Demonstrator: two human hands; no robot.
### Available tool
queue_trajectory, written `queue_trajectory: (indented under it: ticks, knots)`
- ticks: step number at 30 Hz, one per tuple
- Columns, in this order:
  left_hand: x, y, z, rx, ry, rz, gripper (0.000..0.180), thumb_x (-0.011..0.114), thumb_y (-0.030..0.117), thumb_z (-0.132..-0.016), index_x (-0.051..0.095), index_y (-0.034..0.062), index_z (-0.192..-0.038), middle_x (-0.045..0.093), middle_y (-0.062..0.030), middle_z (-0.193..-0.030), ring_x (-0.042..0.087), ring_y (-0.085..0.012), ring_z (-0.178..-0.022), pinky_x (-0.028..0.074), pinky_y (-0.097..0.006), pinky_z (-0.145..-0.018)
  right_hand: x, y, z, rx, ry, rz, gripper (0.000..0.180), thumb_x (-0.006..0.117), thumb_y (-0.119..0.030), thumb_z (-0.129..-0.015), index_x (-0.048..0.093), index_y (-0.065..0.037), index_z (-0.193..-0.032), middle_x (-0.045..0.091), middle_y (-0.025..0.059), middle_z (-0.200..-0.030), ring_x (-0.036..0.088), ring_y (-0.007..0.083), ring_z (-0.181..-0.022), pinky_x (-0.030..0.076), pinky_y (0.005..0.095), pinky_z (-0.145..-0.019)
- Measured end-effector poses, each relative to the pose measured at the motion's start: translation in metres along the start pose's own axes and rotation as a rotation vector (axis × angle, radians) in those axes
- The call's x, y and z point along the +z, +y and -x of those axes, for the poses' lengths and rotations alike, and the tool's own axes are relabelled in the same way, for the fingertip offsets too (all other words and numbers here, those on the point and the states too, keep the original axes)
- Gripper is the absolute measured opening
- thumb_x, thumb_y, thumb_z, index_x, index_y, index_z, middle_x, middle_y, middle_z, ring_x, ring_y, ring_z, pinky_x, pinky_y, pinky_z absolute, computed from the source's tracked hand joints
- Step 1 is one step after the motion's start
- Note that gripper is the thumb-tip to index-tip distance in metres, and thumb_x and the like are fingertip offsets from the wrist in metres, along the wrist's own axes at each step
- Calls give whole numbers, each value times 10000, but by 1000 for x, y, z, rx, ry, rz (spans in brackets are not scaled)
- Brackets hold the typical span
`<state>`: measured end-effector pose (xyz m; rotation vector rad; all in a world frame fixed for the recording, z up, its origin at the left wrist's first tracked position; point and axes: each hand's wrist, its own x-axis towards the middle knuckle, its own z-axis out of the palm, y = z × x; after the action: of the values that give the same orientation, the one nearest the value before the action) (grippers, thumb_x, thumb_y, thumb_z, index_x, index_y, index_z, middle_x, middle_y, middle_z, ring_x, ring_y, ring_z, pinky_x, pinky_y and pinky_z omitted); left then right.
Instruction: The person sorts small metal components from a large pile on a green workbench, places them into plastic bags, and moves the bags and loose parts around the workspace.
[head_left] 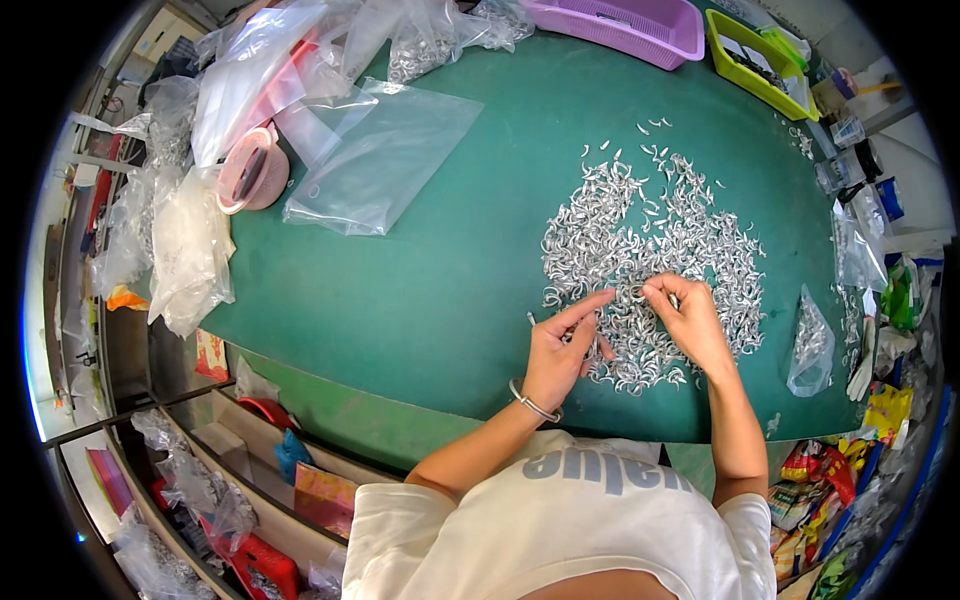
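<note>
You are in what looks like a small workshop: your table (pixel 400 300) bears a heap of loose metal parts (pixel 650 262), with a bag (pixel 812 345) of more at its right end. A purple basket (pixel 640 42) stands at its far edge, and cluttered open compartments (pixel 222 445) flank its near left side.
</note>
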<state>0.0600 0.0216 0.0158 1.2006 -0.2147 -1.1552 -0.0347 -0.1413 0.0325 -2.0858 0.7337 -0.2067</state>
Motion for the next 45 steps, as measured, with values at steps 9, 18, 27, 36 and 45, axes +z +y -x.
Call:
queue_trajectory:
  ticks: [9, 18, 27, 36, 45]
  knots:
    - [-9, 0, -5, -345, -111, 413, 273, 485, 209, -904, 582, -28, -998, 549, -45, -727, 506, -105, -593, 328, -176, -393, 10, -10, -8, -174, -135, -39, 133, 595, -133, -807, 637, -46, -898, 566, 99, -573, 520, 208, -489, 409, 313, -492]
    - [-13, -10, -1, -279, -177, 567, 201, 529, 188, -880, 565, -7, -849, 471, -29, -669, 445, -106, -573, 302, -166, -381, 36, -9, -59, -323, -76, 573, 340, 566, -323, -814, 580, -147, -1104, 560, 153, -558, 575, 324, -552, 443, 410, -488]
    - [-17, -12, -2, -247, -172, 543, 194, 519, 121, -872, 572, -16, -999, 471, -19, -723, 444, -90, -611, 313, -159, -400, -1, -1, -28, -230, -252, 233, 334, 618, -252, -778, 602, -127, -1087, 611, 164, -708, 586, 295, -600, 454, 388, -567]
    - [-17, -10, -1, -230, -140, 584, 218, 482, 126, -893, 551, -20, -1040, 447, -16, -671, 418, -84, -552, 280, -167, -355, 4, -22, -31, -220, -247, 520, 336, 612, -238, -788, 593, -142, -1109, 515, 189, -542, 532, 347, -535, 431, 413, -555]
    - [-21, -8, -6, -216, -124, 624, 227, 472, 163, -906, 551, -28, -1001, 452, -9, -631, 422, -84, -519, 272, -168, -357, 6, -18, -36, -303, -215, 514, 324, 586, -243, -805, 579, -192, -1125, 566, 108, -549, 560, 290, -505, 435, 393, -483]
